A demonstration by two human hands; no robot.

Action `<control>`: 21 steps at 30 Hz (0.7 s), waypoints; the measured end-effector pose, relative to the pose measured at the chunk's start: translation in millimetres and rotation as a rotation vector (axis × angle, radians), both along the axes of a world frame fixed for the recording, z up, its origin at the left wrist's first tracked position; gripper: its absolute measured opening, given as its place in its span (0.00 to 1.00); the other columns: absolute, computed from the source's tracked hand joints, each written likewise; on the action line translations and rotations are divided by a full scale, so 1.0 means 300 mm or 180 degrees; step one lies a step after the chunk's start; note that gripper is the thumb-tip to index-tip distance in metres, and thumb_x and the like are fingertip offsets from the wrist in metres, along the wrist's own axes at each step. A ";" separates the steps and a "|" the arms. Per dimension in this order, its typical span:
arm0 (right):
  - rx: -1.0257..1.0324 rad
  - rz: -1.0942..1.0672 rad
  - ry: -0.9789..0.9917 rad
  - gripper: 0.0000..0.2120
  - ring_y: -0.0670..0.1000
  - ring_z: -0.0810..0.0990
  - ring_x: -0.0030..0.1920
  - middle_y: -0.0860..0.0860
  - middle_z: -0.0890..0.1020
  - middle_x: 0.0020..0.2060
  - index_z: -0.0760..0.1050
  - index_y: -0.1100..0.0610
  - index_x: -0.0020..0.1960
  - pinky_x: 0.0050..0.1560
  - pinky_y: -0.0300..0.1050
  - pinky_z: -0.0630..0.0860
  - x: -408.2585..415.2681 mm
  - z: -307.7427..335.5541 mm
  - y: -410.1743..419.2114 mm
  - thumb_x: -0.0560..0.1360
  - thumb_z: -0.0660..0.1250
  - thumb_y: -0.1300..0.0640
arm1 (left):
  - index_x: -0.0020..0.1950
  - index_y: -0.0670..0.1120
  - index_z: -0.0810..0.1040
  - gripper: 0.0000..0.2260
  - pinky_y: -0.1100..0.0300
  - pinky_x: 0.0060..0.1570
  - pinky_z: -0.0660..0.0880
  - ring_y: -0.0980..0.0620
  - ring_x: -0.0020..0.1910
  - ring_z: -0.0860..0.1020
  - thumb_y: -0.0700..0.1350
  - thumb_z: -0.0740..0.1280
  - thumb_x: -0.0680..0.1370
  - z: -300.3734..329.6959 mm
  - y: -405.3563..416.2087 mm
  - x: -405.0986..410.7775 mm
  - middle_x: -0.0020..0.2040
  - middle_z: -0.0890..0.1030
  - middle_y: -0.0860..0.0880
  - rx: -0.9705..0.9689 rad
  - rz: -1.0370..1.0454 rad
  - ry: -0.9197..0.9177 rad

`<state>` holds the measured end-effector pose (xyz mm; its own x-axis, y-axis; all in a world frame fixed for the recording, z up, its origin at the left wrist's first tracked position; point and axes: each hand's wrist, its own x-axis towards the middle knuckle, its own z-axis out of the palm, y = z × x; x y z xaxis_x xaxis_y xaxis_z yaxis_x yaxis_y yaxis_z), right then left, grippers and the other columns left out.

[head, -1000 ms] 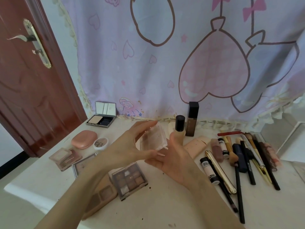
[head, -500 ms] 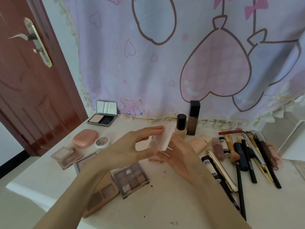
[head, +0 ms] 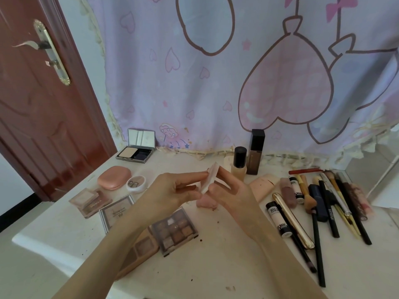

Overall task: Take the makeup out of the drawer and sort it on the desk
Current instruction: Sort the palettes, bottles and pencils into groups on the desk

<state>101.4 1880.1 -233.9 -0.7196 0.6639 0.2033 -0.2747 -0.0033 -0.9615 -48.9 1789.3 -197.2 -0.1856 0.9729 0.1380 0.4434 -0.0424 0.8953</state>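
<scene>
So right now you've got that small clear compact [head: 210,178] up in the air between both hands, hovering over the middle of the desk [head: 216,255], just in front of the foundation bottle [head: 239,167]. Your left hand [head: 172,188] pinches its near edge between thumb and forefinger, the other fingers loosely curled under, and your right hand [head: 233,190] has its fingers curled around the far side, with what looks like the lid swung open toward it. Can't tell if anything's inside, it's edge-on to the camera. My guess is it's super light, rigid and kinda brittle plastic, probably slick too, and that hinge looks like the weak spot. I'd hold it by the two flat faces or the thicker base rather than the thin lid edge, and snap it closed before setting it down. There's a pink crumbly lump [head: 206,201] on the desk right under your hands, so watch for more falling out. The palettes [head: 174,230] sit to the left, so it likely belongs over there.
</scene>
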 end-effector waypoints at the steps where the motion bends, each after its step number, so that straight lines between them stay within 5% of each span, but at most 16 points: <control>1: 0.0113 -0.0084 -0.0043 0.15 0.45 0.78 0.59 0.47 0.82 0.56 0.76 0.48 0.57 0.60 0.42 0.75 0.000 0.001 -0.001 0.71 0.69 0.56 | 0.61 0.49 0.77 0.20 0.60 0.63 0.71 0.60 0.58 0.77 0.31 0.67 0.73 -0.001 0.000 0.002 0.58 0.79 0.58 0.0000 -0.0015 0.0005; 6: 0.0607 -0.0462 -0.0207 0.20 0.38 0.78 0.55 0.37 0.80 0.49 0.73 0.45 0.54 0.50 0.34 0.76 -0.015 -0.020 -0.016 0.68 0.74 0.61 | 0.63 0.47 0.76 0.13 0.62 0.62 0.70 0.58 0.61 0.76 0.44 0.60 0.80 0.011 -0.016 0.006 0.58 0.80 0.54 -0.0122 -0.0334 -0.0144; 9: 0.1431 -0.0663 -0.0643 0.27 0.35 0.72 0.59 0.39 0.75 0.56 0.68 0.44 0.61 0.55 0.30 0.72 -0.029 -0.024 -0.041 0.64 0.73 0.47 | 0.58 0.51 0.79 0.12 0.65 0.57 0.72 0.59 0.56 0.79 0.50 0.61 0.77 0.010 -0.010 0.023 0.53 0.83 0.55 -0.0133 -0.0170 -0.0223; 12: 0.1936 -0.0736 -0.0859 0.31 0.31 0.69 0.57 0.44 0.73 0.58 0.67 0.50 0.64 0.52 0.21 0.65 -0.038 -0.018 -0.055 0.63 0.68 0.43 | 0.59 0.51 0.78 0.11 0.66 0.56 0.73 0.59 0.54 0.79 0.44 0.63 0.77 0.003 0.002 0.022 0.52 0.83 0.56 -0.0121 -0.0036 -0.0277; 21: 0.2144 -0.0839 -0.0802 0.29 0.28 0.67 0.55 0.45 0.71 0.57 0.67 0.54 0.64 0.51 0.19 0.63 -0.039 -0.013 -0.065 0.66 0.73 0.55 | 0.57 0.50 0.77 0.12 0.73 0.47 0.72 0.62 0.49 0.80 0.39 0.62 0.77 0.019 0.004 0.016 0.48 0.83 0.59 -0.0158 -0.0130 -0.0413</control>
